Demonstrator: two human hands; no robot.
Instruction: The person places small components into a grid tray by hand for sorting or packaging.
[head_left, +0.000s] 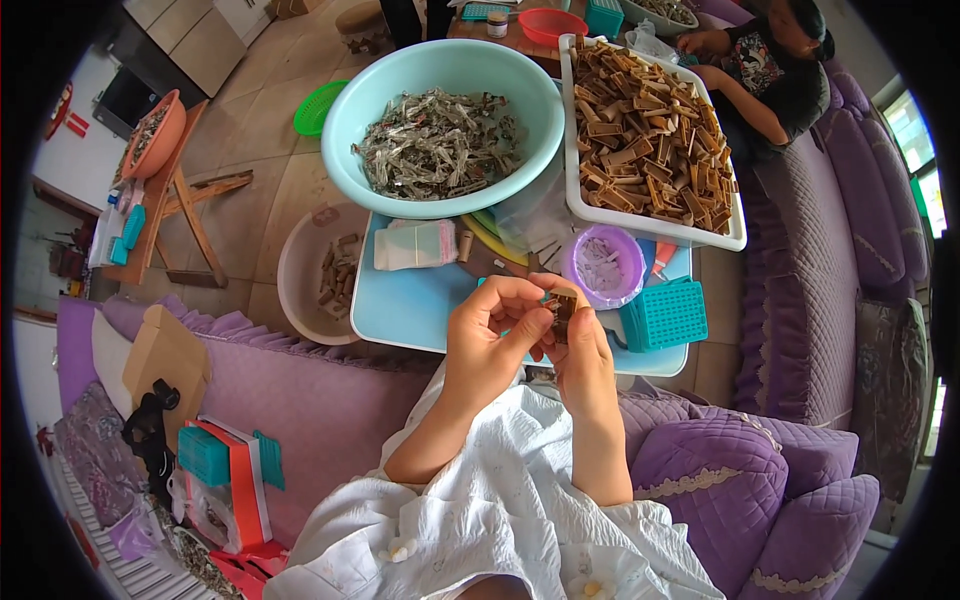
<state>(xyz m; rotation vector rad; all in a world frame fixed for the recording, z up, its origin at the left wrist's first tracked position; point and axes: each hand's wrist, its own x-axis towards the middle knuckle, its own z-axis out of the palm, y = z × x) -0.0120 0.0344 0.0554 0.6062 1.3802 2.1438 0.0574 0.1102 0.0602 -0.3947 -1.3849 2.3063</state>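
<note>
Over the near edge of the blue-topped table, my two hands meet. My right hand [582, 352] is closed on a small brown piece [566, 306], gripping it between thumb and fingers; metallic bits show along its left side. At that side are the pinched fingertips of my left hand [492, 325]; what lies between them is too small to name. Beyond stand a light-green basin [345, 150] of shiny, tangled metallic strips and a white tray [650, 232] heaped with similar brown pieces. A purple bowl [573, 275] of whitish bits sits just past my right hand.
Teal perforated trays [672, 314] lie at the blue-topped table's [405, 300] right. Left of it, a pale tub [297, 285] holds brown pieces. Clear bags [413, 245] lie behind my hands. Another person [770, 85] sits at the far right. Purple sofa cushions [715, 460] are beside me.
</note>
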